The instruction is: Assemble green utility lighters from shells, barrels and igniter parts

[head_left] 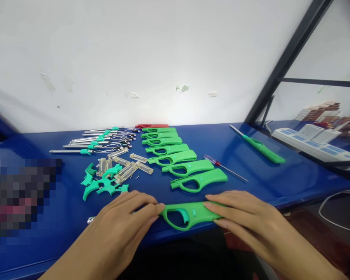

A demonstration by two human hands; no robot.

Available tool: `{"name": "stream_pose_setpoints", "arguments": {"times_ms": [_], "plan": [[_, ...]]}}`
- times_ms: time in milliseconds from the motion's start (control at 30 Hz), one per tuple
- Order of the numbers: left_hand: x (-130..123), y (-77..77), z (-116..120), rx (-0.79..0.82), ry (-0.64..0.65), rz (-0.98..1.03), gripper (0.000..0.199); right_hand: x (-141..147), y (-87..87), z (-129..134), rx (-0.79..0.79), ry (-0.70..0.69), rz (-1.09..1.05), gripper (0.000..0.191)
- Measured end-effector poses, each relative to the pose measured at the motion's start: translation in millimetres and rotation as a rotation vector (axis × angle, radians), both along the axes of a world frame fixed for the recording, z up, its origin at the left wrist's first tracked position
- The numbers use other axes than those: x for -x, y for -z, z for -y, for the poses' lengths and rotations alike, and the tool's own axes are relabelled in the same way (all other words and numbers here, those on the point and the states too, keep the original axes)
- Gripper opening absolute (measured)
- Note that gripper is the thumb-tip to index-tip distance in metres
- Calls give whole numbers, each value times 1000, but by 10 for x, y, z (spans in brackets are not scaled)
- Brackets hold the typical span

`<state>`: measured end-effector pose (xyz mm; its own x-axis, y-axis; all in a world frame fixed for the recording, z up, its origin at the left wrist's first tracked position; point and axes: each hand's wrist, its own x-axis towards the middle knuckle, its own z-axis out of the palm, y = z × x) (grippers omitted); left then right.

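Observation:
A green lighter body [200, 213] with a teal trigger in its loop lies at the table's front edge, between both hands. My left hand [125, 221] is closed on its narrow left end, fingers pressed together; a metal tip shows beneath that wrist. My right hand [245, 217] grips the wide right end, fingertips on top of the green shell. Just behind, a row of green shells [204, 179] runs back to a red one [153, 126]. To the left are teal triggers [107, 184], clear tanks [126, 171] and metal rods with wires [72, 151].
A screwdriver [227, 169] lies right of the shells. Farther right is an assembled green lighter [262, 149]. Beyond a black frame post [280, 74] stand white power strips [315, 144]. A white wall [163, 58] borders the blue table [61, 175]. Something pixelated sits at left.

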<state>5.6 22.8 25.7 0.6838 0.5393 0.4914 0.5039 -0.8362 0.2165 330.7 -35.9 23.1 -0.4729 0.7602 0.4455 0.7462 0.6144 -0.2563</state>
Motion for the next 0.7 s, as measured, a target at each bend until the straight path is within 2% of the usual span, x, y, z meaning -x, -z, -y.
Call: {"name": "stream_pose_setpoints", "arguments": {"times_ms": [300, 700], "plan": [[25, 36, -12, -40, 3, -52, 32, 1, 26, 4, -11, 11, -4, 33], [18, 82, 4, 35, 21, -63, 35, 52, 53, 109, 6, 72, 0, 38]]}}
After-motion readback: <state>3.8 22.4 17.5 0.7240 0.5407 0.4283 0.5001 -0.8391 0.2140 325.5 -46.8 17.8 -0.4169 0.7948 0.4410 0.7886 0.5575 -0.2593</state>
